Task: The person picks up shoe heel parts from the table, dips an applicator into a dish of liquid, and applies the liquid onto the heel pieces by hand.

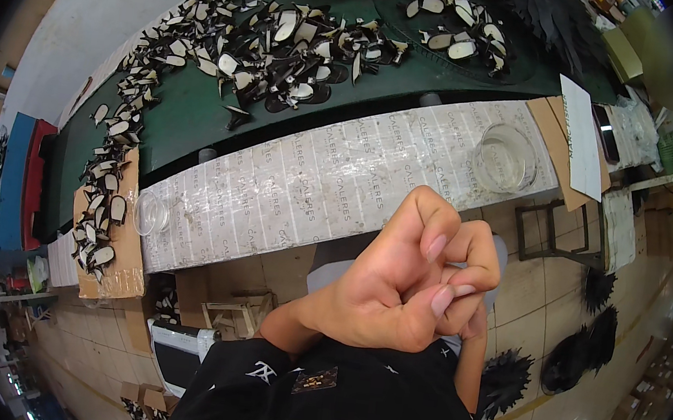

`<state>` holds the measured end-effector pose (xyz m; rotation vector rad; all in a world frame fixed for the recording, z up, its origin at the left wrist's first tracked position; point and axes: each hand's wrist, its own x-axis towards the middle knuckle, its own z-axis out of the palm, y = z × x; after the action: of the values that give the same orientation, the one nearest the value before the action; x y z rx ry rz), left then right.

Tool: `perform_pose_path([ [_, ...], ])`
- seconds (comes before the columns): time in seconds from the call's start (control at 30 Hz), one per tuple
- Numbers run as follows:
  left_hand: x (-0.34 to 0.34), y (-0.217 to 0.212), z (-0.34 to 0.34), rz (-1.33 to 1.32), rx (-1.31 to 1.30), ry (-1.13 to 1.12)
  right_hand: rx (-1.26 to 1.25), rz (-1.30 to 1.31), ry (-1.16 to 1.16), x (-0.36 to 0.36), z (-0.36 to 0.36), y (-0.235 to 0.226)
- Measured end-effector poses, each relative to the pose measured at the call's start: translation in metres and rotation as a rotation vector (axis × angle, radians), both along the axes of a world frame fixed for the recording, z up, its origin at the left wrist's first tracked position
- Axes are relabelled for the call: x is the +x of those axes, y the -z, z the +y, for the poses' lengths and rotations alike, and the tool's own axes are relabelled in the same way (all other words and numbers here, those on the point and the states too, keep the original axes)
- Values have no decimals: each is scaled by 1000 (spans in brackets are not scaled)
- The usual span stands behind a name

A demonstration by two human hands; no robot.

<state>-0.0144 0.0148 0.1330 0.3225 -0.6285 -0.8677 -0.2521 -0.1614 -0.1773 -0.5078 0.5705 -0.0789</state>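
My left hand (381, 293) and my right hand (475, 261) are raised close to the camera and pressed together, fingers curled into each other. Nothing shows inside either hand. The left forearm enters from lower left over my black printed shirt (332, 406); the right forearm rises from the lower right behind it. Both hands hover above the near edge of a long bench covered in pale printed paper (298, 185). Nearest on that bench are a round clear glass bowl (506, 158) to the right and a small clear glass dish (151, 213) to the left.
Behind the bench runs a dark green belt (191, 113) strewn with several black-and-white cut pieces (280, 40). More pieces lie on a cardboard sheet (109, 227) at left. A white sheet (583, 138) leans at right. A metal stool frame (556, 229), a wooden stool (231, 314) and black feathery bundles (584, 347) stand on the tiled floor.
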Motion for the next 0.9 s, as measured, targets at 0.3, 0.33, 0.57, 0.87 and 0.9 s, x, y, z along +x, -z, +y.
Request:
perform_pose_path([
  [0.3,-3,7,-7,14,41,-16,-37,53,7,7,4,-22],
  [0.33,-3,8,-8,15,41,-9,112,57,38,6,3,-22],
  [0.57,-4,11,-14,39,103,-5,74,36,36,6,3,-20],
  [0.87,-7,14,-18,121,103,68,113,23,40,4,2,-17],
  [0.9,-9,13,-18,146,81,61,110,16,27,3,2,-16],
])
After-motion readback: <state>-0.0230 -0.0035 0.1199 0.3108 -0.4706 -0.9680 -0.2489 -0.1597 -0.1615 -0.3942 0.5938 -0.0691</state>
